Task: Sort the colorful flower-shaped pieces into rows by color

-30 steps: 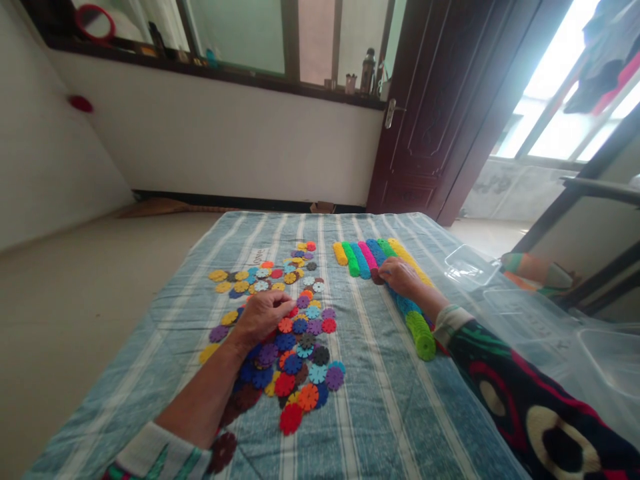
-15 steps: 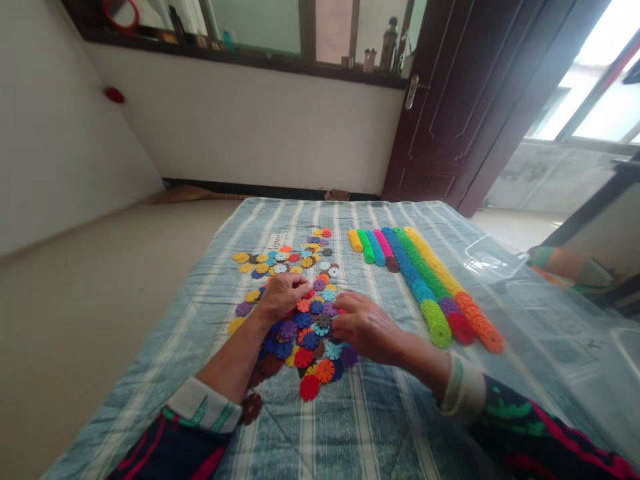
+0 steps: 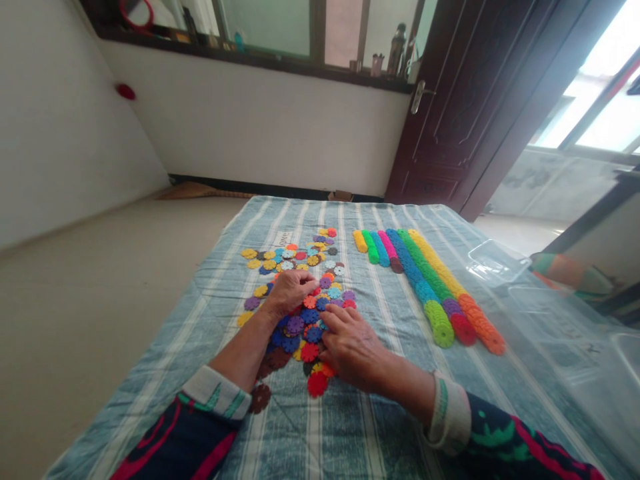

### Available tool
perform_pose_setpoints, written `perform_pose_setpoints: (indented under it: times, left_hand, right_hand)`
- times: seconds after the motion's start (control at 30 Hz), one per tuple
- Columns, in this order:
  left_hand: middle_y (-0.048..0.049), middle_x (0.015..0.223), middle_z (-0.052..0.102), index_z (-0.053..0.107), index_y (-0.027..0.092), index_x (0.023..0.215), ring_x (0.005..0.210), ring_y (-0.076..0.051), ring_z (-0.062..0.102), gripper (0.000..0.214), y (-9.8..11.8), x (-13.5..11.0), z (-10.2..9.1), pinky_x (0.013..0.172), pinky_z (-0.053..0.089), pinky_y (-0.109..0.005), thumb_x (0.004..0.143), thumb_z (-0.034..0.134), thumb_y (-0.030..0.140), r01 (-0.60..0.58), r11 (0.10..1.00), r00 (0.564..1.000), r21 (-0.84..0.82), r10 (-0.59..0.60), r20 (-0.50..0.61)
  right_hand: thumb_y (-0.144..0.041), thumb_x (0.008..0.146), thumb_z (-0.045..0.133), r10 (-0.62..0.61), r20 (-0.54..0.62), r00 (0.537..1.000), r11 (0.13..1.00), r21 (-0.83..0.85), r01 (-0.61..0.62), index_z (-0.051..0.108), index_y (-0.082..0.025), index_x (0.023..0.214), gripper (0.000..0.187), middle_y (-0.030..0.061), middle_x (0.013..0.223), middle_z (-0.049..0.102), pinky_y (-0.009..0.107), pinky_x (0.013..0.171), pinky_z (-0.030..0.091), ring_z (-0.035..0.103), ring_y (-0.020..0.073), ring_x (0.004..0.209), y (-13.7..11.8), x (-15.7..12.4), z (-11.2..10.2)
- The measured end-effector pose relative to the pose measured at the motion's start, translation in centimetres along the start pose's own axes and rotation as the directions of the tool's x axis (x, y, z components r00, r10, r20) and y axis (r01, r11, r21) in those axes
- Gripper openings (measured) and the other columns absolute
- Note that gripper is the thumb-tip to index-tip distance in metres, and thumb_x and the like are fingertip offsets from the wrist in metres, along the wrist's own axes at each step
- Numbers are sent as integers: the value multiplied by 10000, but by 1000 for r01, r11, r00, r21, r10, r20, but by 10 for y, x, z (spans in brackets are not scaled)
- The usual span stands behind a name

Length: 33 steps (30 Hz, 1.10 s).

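A loose pile of flat, flower-shaped plastic discs [image 3: 295,263] in many colours lies on a blue striped cloth [image 3: 380,413]. My left hand [image 3: 290,292] rests on the pile with its fingers curled over the discs. My right hand [image 3: 353,347] lies on the near right part of the pile, fingers stretched flat and touching discs there. To the right, several long rows of stacked discs [image 3: 425,277] sorted by colour lie side by side, clear of both hands.
A clear plastic box [image 3: 550,320] and a clear lid [image 3: 495,260] stand along the cloth's right edge. A dark wooden door [image 3: 460,107] is at the back right. Bare floor [image 3: 100,280] lies to the left.
My right hand has left the far end of the stacked rows and come down left onto the loose pile. My left hand has stayed on the pile. The camera has shifted slightly.
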<state>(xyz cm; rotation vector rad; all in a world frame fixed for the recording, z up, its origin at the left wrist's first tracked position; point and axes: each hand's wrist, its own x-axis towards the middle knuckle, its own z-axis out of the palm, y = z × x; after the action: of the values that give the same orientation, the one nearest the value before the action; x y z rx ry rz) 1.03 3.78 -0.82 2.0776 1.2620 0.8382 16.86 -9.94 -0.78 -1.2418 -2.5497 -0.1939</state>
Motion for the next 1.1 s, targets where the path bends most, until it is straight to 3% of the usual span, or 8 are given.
perform_pose_setpoints:
  times: [0.2, 0.43, 0.53, 0.6, 0.73, 0.8, 0.9, 1.1]
  left_hand:
    - [14, 574, 627, 685, 163, 640, 574, -137, 540, 295, 1, 0, 0, 587, 408, -245, 703, 562, 423, 14, 1000, 1000, 4, -14, 2]
    - [8, 591, 646, 692, 169, 636, 596, -148, 557, 305, 6, 0, -3, 597, 419, -249, 691, 554, 435, 40, 999, 999, -3, -40, 22]
    - [9, 606, 659, 695, 175, 646, 617, -155, 573, 310, 6, 1, -5, 616, 434, -247, 685, 560, 451, 46, 999, 998, 1, -46, 34]
    - [12, 611, 662, 689, 180, 639, 617, -153, 574, 307, 7, 1, -6, 615, 437, -242, 679, 567, 458, 45, 999, 998, 2, -45, 35]
    - [16, 609, 661, 695, 183, 647, 594, -147, 563, 302, 9, 2, -8, 587, 427, -236, 678, 576, 460, 47, 999, 998, 4, -47, 32]
    - [13, 603, 659, 694, 183, 636, 589, -147, 563, 299, 9, 2, -8, 582, 425, -236, 679, 581, 457, 44, 999, 999, 2, -44, 29]
    - [13, 586, 653, 693, 187, 623, 586, -148, 560, 296, 7, 2, -7, 576, 422, -235, 684, 586, 455, 32, 999, 999, 2, -32, 24]
    - [18, 573, 643, 685, 187, 605, 582, -148, 558, 312, 3, 2, -7, 571, 420, -236, 690, 600, 475, 21, 1000, 1000, 22, -22, 14]
  right_hand:
    - [-198, 936, 572, -76, -32, 997, 996, -54, 74, 684, -141, 825, 167, 132, 1132, 641, 446, 902, 452, 512, 300, 1161, -1, -1, -1]
    - [-121, 939, 520, -132, -174, 976, 985, 91, 149, 658, -144, 774, 216, 117, 1096, 653, 361, 891, 474, 545, 245, 1113, 13, -8, -15]
    - [-124, 950, 508, -54, -237, 970, 981, 170, 96, 679, -163, 820, 217, 106, 1122, 653, 349, 909, 471, 560, 219, 1103, 46, -13, -22]
    - [-142, 948, 526, 69, -233, 970, 980, 196, -22, 692, -172, 821, 212, 108, 1140, 647, 345, 901, 472, 580, 210, 1068, 81, -18, -29]
    - [-166, 927, 562, 370, -97, 924, 929, 60, -366, 701, -173, 734, 238, 89, 1034, 666, 303, 876, 442, 592, 198, 997, 156, -28, -41]
    - [-121, 920, 525, 418, -83, 905, 908, 22, -417, 698, -159, 701, 281, 87, 922, 661, 294, 846, 423, 591, 191, 926, 183, -32, -43]
    - [-107, 917, 490, 439, -63, 896, 897, -11, -441, 682, -152, 656, 327, 73, 798, 625, 285, 797, 392, 568, 180, 846, 205, -34, -41]
    - [-123, 903, 518, 441, 39, 897, 897, -54, -439, 666, -157, 614, 327, 62, 787, 610, 262, 727, 359, 543, 162, 803, 219, -29, -34]
